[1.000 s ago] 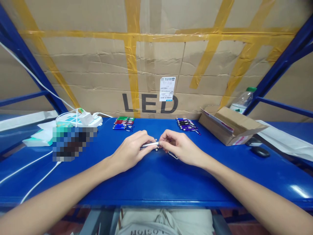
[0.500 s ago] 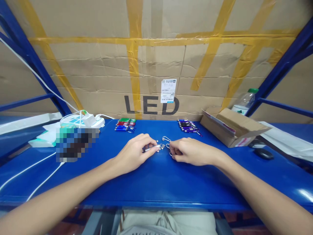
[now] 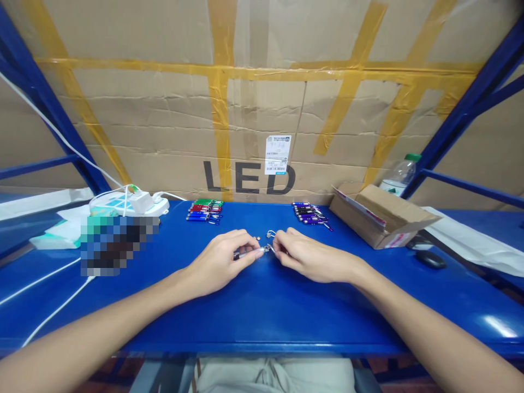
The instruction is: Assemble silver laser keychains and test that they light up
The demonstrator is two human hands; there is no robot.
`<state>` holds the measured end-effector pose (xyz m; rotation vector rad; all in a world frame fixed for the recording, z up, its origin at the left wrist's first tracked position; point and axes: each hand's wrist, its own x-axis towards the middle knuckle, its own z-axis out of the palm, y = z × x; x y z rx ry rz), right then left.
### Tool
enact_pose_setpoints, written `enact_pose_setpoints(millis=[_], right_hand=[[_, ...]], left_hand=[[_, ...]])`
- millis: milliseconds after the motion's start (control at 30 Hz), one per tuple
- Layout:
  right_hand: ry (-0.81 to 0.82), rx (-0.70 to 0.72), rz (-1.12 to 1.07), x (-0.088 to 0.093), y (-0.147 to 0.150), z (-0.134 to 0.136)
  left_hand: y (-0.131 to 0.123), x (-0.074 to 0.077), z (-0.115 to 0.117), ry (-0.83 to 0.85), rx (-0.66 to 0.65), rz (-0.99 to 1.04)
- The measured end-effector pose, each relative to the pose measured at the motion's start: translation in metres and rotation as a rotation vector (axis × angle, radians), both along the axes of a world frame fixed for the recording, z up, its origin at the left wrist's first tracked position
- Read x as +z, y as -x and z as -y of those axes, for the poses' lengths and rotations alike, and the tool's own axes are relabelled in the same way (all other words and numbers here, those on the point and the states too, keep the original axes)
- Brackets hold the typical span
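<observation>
A wall of flattened brown cardboard [image 3: 164, 120], striped with yellow tape and printed with the black letters "LED", stands along the far edge of a glossy blue counter [image 3: 262, 305]. Blue steel shelf posts [image 3: 36, 103] slant up at both far corners. Near the far right corner lies an open brown cardboard box [image 3: 380, 215] with its flap raised, and a clear plastic bottle with a green cap [image 3: 399, 173] stands just behind it. A black computer mouse [image 3: 428, 258] rests near the right edge, beside a white plastic sheet [image 3: 470, 240]. Toward the far left corner sits a white power strip [image 3: 131, 203] with white cables trailing toward the near left edge.

Along the far edge, left of centre, is a row of small keychain flashlights in green, red and blue [image 3: 203, 209]; right of centre, another row in purple and black [image 3: 310, 213].

At the middle of the counter both hands meet low over the surface. The left hand [image 3: 219, 261] has its grip pressed around a small silver keychain flashlight [image 3: 248, 253], which lies level with its tip pointing right. The right hand [image 3: 309, 255] pinches a small silver metal clip [image 3: 270, 236] at that tip, thumb and fingertips drawn together. A tiny silver part [image 3: 257, 238] lies on the counter just beyond the left fingers.
</observation>
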<state>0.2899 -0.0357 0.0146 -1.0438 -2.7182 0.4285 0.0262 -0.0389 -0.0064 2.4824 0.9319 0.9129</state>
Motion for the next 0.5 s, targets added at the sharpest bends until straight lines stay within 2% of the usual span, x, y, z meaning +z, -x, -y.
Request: enact_pose_setpoints(millis=[300, 500], right_hand=[[0.108, 0.017, -0.247, -0.0037, 0.0040, -0.0034], [0.135, 0.028, -0.296, -0.0019, 0.0026, -0.0067]], left_hand=[[-0.0024, 0.0037, 0.0050, 0.133, -0.025, 0.058], [-0.0018, 0.0045, 0.0034, 0.215, 0.003, 0.069]])
